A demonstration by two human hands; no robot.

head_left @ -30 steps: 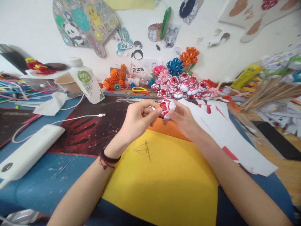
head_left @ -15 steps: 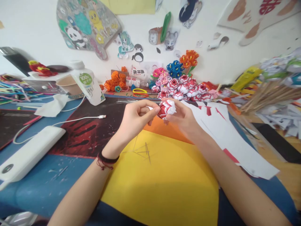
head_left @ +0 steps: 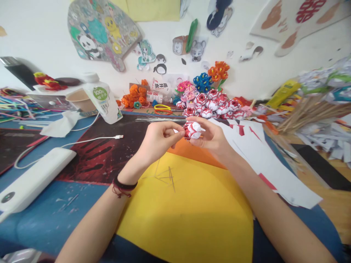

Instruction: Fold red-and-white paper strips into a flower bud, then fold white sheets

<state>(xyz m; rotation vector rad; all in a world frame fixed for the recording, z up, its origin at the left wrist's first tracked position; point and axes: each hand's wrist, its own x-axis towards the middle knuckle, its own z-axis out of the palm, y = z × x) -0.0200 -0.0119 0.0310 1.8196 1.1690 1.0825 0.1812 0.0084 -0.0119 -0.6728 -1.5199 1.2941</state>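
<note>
Between my two hands, above the orange sheet point(head_left: 201, 151), is a red and white paper flower point(head_left: 193, 130). My right hand point(head_left: 212, 137) holds it from the right, thumb below and fingers curled behind it. My left hand point(head_left: 163, 140) pinches at its left side with thumb and forefinger; a small white bit shows near those fingertips. The other left fingers are curled in. Below lies a yellow sheet point(head_left: 192, 212) with several thin wire pieces point(head_left: 170, 177) on it.
Behind my hands stand many red and white paper flowers point(head_left: 211, 106). White paper sheets point(head_left: 263, 168) lie to the right. A white bottle point(head_left: 102, 98), a power bank point(head_left: 37, 179) and a cable point(head_left: 90, 139) are on the left. Scissors with yellow handles point(head_left: 163, 109) lie at the back.
The paper flower has turned in my right hand, showing more of its white and red outer petals. My left fingertips stay at its left side.
</note>
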